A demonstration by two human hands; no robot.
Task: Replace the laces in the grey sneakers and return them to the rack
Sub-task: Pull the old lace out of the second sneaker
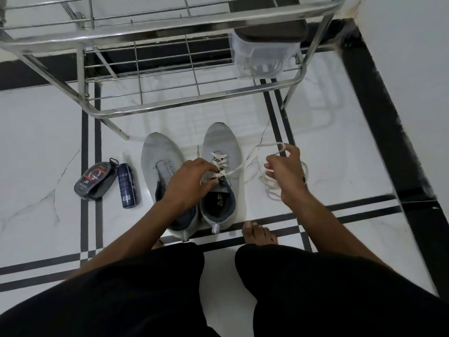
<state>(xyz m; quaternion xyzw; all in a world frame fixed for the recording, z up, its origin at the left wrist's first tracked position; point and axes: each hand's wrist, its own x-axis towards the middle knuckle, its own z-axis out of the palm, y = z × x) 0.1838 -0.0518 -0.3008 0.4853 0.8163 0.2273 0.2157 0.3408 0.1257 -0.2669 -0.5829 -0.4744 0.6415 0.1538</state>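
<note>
Black-clad knees [170,288] lowest; left hand [192,181] fingers pinching lace [218,164], right hand [286,171] looped lace, fingertips blurred.

Person seen from above: both forearms are bare from the elbow down, with no sleeve reaching the wrist, and the left hand [188,181] and right hand [286,171] carry no glove, ring, watch or band that can be made out. The legs are covered by loose plain black fabric trousers [315,293], unmarked and without visible seams or pockets. One bare unshod foot [258,233] shows its toes beyond the trouser edge.
</note>
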